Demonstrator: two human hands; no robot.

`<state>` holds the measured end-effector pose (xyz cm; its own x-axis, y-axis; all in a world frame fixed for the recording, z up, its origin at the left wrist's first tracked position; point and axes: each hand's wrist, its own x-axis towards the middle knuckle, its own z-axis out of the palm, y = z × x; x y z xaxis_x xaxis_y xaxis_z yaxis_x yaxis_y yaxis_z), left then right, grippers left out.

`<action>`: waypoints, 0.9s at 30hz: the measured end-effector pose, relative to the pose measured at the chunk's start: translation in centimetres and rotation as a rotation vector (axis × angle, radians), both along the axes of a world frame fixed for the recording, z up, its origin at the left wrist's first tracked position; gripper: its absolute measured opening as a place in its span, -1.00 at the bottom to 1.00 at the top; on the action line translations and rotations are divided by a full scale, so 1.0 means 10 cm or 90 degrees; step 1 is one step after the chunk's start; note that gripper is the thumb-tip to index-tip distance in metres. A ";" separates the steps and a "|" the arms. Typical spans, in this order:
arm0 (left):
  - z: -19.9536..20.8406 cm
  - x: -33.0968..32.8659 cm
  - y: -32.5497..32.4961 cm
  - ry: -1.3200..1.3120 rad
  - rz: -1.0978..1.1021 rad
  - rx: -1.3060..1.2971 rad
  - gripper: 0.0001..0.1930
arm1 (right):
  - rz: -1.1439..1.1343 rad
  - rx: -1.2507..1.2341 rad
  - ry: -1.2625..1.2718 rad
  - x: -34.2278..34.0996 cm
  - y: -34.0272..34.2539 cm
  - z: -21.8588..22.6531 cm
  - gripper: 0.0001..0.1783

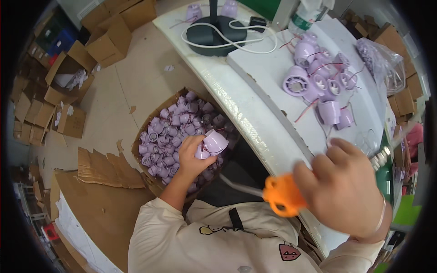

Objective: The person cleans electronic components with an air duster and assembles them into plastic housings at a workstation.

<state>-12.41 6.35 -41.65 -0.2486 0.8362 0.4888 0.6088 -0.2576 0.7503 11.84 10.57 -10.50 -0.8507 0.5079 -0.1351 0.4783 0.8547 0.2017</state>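
Over a cardboard box filled with lilac plastic housings, my left hand grips a cup-shaped lilac housing. A second lilac piece shows below it, against my fingers; whether it is separate I cannot tell. My right hand is closed round an orange-handled tool, partly smeared by motion. A thin grey shaft runs from it toward the left, over my lap; its exact kind is unclear. Beyond my right hand, several lilac housings with red wires lie on the white work surface.
A black round stand base with a white cable sits at the table's far end. Near it stands a plastic bottle. A clear plastic bag lies at the right edge. Open cardboard boxes stand on the floor at left.
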 end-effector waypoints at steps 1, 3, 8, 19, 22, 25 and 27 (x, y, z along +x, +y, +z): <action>0.12 0.02 0.07 -0.005 -0.011 0.053 -0.47 | -0.014 -0.002 -0.028 -0.05 0.04 0.01 -0.80; 0.29 0.08 0.07 -0.190 -0.059 0.036 -0.44 | -0.026 0.002 -0.033 -0.01 0.09 0.11 -0.83; 0.20 0.11 -0.02 -0.987 -0.331 -0.155 -0.44 | -0.119 -0.085 -0.018 0.19 -0.08 0.33 -0.79; 0.56 0.29 0.09 -0.620 -0.248 -0.091 -0.39 | -0.176 -0.066 0.104 0.51 -0.20 0.34 -0.78; 0.74 0.31 0.11 -0.232 -0.076 -0.058 -0.46 | -0.153 -0.043 0.081 0.50 -0.23 0.28 -0.78; 0.95 0.35 0.06 0.118 -0.025 0.021 -0.46 | -0.116 -0.011 0.109 0.50 -0.21 0.19 -0.79; 1.01 0.39 0.05 0.147 -0.026 0.022 -0.45 | -0.095 -0.020 0.107 0.55 -0.19 0.19 -0.93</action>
